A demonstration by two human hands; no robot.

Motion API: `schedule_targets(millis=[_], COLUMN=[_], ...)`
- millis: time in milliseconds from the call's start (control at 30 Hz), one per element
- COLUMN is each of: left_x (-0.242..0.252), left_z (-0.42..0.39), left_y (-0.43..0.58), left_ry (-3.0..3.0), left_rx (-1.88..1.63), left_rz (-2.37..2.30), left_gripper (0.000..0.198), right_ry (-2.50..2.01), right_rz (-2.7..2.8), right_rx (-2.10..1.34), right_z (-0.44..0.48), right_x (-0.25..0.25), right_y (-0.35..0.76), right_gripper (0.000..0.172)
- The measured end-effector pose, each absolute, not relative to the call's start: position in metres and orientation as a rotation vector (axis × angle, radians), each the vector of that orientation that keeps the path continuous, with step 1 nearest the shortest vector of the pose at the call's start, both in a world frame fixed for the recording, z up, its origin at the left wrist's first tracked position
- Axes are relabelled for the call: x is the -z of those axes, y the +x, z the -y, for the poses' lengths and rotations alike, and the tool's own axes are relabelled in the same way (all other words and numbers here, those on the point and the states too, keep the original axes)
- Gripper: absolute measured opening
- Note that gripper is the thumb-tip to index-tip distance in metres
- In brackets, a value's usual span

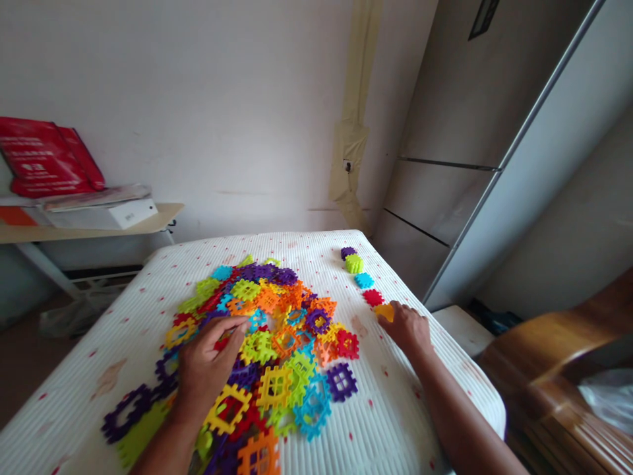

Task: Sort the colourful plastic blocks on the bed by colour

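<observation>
A large heap of colourful plastic interlocking tiles (274, 389) with toothed edges covers the middle of the table. My left hand (215, 346) hovers over the left part of this heap, thumb and fingers pinched together; whether anything small is between them is hidden. At the right, my right hand (408, 325) grips a yellow-orange tile (384, 311) low over the cloth. Just beyond it lies a red tile (373, 297), then a blue tile (364, 280). Farther along this row are lime-green tiles (354, 264), seemingly stacked, and purple tiles (348, 253).
A white quilted cloth (395, 402) with red specks covers the table. Behind it rises a wall (237, 119) with a taped socket (347, 165). A grey refrigerator (445, 132) stands at right, near a wooden chair (554, 349). A side shelf (171, 214) holds a red bag (49, 158).
</observation>
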State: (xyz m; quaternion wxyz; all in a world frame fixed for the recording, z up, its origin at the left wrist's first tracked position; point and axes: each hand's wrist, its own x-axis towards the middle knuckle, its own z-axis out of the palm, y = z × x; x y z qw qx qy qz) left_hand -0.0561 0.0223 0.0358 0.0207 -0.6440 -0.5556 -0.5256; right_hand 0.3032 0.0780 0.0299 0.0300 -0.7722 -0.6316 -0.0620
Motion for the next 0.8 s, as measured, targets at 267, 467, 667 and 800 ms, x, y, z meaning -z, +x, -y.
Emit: schedule_targets(millis=[267,467,667,800], left_x=[-0.036,-0.038,-0.038,-0.038], left_z=[-0.022,-0.022,-0.021,-0.021], left_y=[-0.056,-0.055,-0.055,-0.054], left_ry=[-1.984,-1.982,-1.989,-1.982], left_rx=[1.631,1.640,1.649,1.668], left_rz=[1.763,1.760,1.795,1.837], left_gripper=[0.020,0.020,0.021,0.020], right_ry=[-2.396,-2.380,-2.376,-2.366], right_rz=[1.902,1.928,1.933,1.947], right_rx=[0.164,0.181,0.176,0.182], right_z=[-0.081,-0.086,-0.087,-0.088], right_x=[-0.029,-0.022,-0.020,-0.019], right_y=[0.295,0.294,0.299,0.300], right_gripper=[0.049,0.037,0.029,0.031])
